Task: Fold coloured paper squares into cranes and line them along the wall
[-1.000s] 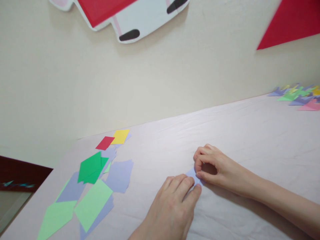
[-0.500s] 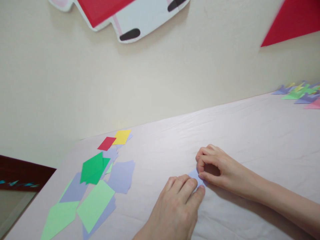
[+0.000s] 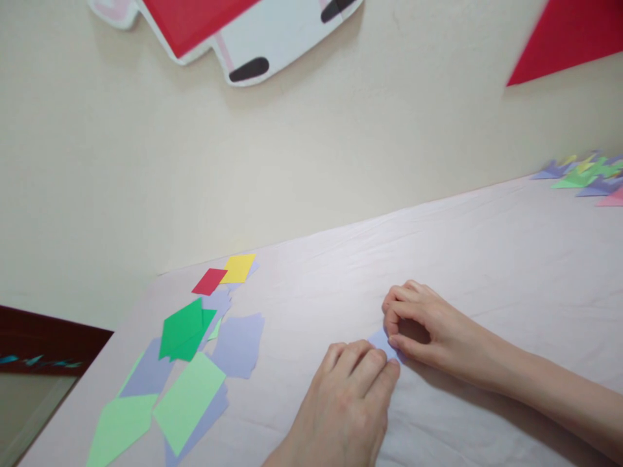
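Observation:
A small piece of lavender paper (image 3: 382, 342) lies on the pale cloth, mostly hidden beneath my fingers. My left hand (image 3: 343, 399) rests over its near left part, fingers close together and bent, pressing it against the cloth. At its right edge my right hand (image 3: 413, 321) is closed in a pinch, thumb and forefinger tips meeting on the paper with a round gap behind them. How the paper is folded cannot be made out.
Loose paper sheets lie at the left: light green (image 3: 189, 402), dark green (image 3: 182, 331), lavender (image 3: 238, 344), red (image 3: 210, 281) and yellow (image 3: 238, 268). Folded coloured papers (image 3: 588, 175) stand at the far right against the wall (image 3: 311, 155). A cut-out decoration (image 3: 272, 39) hangs above.
Both hands stay almost in place on the lavender paper. The whole view has shifted very slightly.

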Demonstrator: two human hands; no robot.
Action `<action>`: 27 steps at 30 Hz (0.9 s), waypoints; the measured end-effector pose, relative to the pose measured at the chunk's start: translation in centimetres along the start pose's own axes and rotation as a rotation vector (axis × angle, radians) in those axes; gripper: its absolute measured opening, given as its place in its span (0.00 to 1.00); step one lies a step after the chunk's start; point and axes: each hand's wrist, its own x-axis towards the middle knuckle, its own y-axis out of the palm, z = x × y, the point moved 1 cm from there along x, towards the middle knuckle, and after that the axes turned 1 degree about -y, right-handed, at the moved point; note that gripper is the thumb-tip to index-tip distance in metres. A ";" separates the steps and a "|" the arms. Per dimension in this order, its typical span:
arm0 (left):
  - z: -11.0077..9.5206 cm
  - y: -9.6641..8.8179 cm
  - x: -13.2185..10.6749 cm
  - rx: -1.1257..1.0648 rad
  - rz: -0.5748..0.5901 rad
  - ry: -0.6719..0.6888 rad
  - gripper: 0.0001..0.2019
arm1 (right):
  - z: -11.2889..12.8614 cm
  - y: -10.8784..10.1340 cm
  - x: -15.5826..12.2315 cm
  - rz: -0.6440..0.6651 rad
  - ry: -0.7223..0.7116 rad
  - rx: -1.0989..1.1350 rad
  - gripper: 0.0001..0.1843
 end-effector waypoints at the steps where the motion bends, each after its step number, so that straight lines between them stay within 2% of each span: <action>1: 0.0 0.0 0.0 0.004 0.002 0.000 0.14 | 0.0 0.0 0.0 0.000 0.000 -0.005 0.06; 11: 0.2 0.4 -0.4 -0.011 -0.051 0.008 0.19 | -0.5 -0.2 0.1 0.032 -0.014 0.067 0.06; 27: -0.1 0.3 -0.1 -0.102 -0.093 -0.016 0.20 | -0.6 -0.4 0.0 0.037 -0.022 0.055 0.06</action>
